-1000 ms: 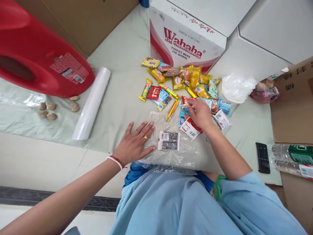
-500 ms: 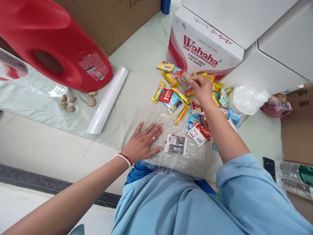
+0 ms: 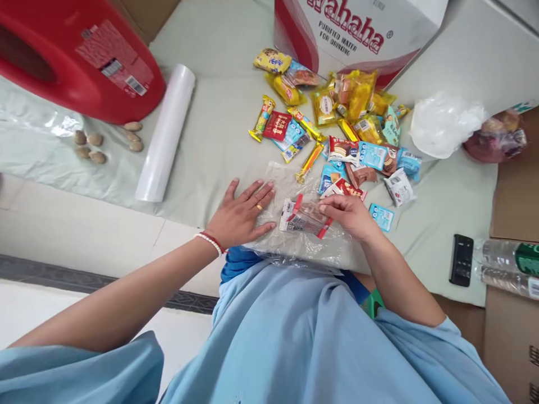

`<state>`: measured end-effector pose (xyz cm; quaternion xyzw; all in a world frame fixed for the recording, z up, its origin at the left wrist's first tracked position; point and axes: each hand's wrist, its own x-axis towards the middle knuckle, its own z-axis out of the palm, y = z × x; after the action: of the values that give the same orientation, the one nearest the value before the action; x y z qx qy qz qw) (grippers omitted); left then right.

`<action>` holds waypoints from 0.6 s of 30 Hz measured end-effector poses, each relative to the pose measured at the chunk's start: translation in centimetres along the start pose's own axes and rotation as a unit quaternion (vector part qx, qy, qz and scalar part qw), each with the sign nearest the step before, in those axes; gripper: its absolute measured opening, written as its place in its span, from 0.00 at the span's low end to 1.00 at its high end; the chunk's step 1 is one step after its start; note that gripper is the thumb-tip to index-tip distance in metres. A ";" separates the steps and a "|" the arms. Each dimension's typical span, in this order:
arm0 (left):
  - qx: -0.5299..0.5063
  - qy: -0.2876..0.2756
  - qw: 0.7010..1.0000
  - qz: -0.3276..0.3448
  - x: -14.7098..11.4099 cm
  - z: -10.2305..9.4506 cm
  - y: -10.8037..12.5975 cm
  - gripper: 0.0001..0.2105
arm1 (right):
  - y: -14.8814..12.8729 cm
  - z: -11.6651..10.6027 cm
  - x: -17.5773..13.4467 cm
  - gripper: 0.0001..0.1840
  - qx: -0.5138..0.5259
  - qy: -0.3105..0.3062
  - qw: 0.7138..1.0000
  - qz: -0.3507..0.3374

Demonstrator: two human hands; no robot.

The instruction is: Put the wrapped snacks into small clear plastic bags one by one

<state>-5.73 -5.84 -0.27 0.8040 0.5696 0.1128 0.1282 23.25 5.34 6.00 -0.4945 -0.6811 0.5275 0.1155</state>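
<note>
My left hand [image 3: 246,216] lies flat with spread fingers on the left part of a clear plastic bag [image 3: 273,241] at the table's front edge. Between thumb and fingers, my right hand [image 3: 347,216] pinches a clear snack packet [image 3: 309,216] with red ends. That packet is over a white-edged snack packet [image 3: 286,215] lying on the bag, and covers most of it. Beyond my right hand spreads a pile of wrapped snacks: a red-and-white packet [image 3: 343,189], a brown packet [image 3: 361,175], a blue packet [image 3: 330,178] and several yellow ones [image 3: 361,101].
A plastic film roll [image 3: 166,134] and a large red jug [image 3: 122,67] stand left, near several nuts [image 3: 96,139]. The Wahaha carton [image 3: 337,39] is behind the snacks. At right are a white plastic bag [image 3: 444,123], a black phone-like device [image 3: 461,260] and clear bottles [image 3: 501,255].
My right hand has come back from the far snacks by the carton, carrying the red-ended packet to above the plastic bag. My left hand stays flat. The view has tilted downward.
</note>
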 end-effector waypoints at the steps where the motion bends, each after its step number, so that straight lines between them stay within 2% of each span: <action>1: -0.001 0.003 1.000 -0.001 0.0 0.0 0.0 0.38 | -0.4 0.5 0.1 0.22 -0.080 0.026 0.996 -0.023; 3: -0.003 0.007 1.000 -0.003 0.1 0.1 0.1 0.38 | -1.3 1.4 0.0 0.23 -0.238 0.078 0.966 -0.067; 4: -0.004 0.009 1.000 -0.003 0.1 0.1 0.1 0.38 | -1.7 1.9 -0.2 0.24 -0.298 0.082 0.947 -0.085; 7: -0.004 0.010 1.000 0.000 0.0 0.2 0.1 0.38 | -2.5 3.1 -1.0 0.33 -0.391 0.001 0.912 -0.119; 10: -0.002 0.008 1.000 -0.001 0.0 0.2 0.1 0.39 | -2.3 3.8 -1.6 0.39 -0.430 -0.051 0.893 -0.120; 14: -0.001 0.007 1.000 -0.003 -0.1 0.2 0.1 0.38 | -1.6 4.1 -1.8 0.35 -0.432 -0.075 0.884 -0.163; 18: 0.005 0.006 1.000 0.000 0.0 0.1 0.2 0.37 | -1.5 4.5 -1.7 0.36 -0.435 -0.087 0.879 -0.178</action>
<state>-5.56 -5.95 -0.28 0.8039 0.5709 0.1150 0.1210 20.17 1.32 6.03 -0.3178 -0.9256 0.1898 -0.0785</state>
